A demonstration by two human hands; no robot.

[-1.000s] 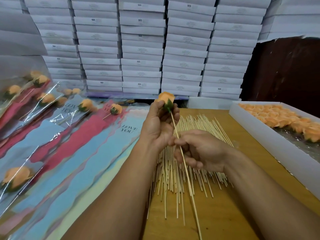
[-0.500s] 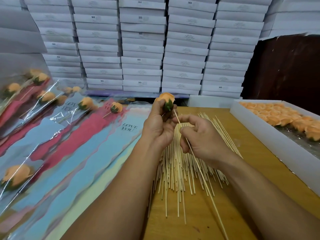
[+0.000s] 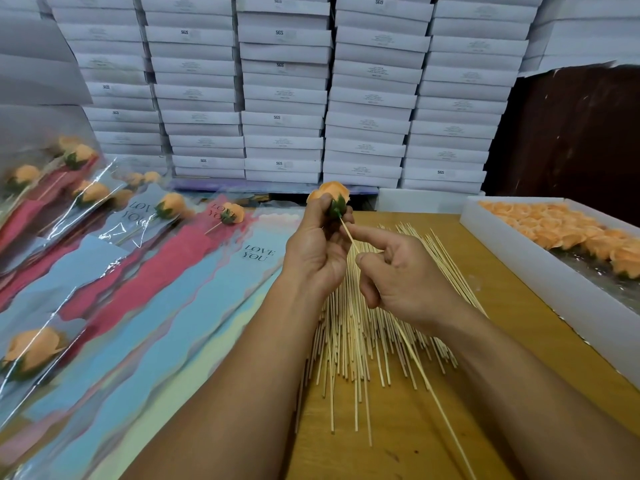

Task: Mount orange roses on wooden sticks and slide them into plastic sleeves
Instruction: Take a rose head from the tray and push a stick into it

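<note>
Even, soft light fills the scene, with faint shadows. Glare streaks the plastic sleeves point(image 3: 86, 216) at left. Wide-angle distortion bends the far stacked boxes point(image 3: 284, 98); near edges blur.

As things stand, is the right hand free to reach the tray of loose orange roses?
Probably not yet: the right hand pinches the stick going into the rose held by the left hand. The path over the table to the tray looks unobstructed.

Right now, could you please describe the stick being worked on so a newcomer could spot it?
On the wooden table lies a fan of sticks. Above it, the right hand pinches one stick, its tip at the rose in the left hand; the only one lifted.
</note>
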